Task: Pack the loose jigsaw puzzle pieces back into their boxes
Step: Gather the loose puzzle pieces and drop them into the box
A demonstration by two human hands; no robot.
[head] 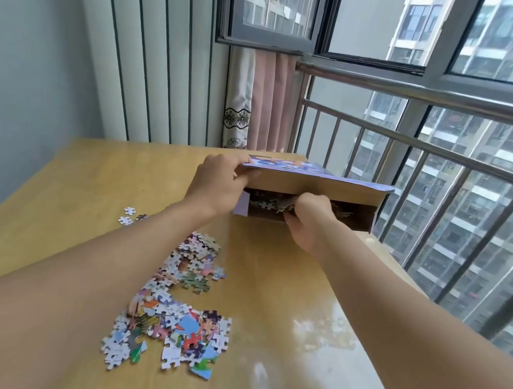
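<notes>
A cardboard puzzle box [360, 216] with a purple printed lid [318, 184] lies at the far side of the wooden table [282, 293], its open side facing me. My left hand [219, 184] grips the lid's left corner and holds it up. My right hand [307, 218] is at the box's opening, fingers curled on a clump of puzzle pieces; more pieces [264, 203] show inside. A long heap of loose pieces [182, 304] spreads across the table's middle, partly hidden by my left forearm. A few stray pieces [128, 215] lie to its left.
The table's right edge runs along a metal balcony railing [454, 180] with windows behind. A pink curtain [267, 101] hangs beyond the table's far edge. Vertical slats cover the wall at left. Glare shines on the table's right half.
</notes>
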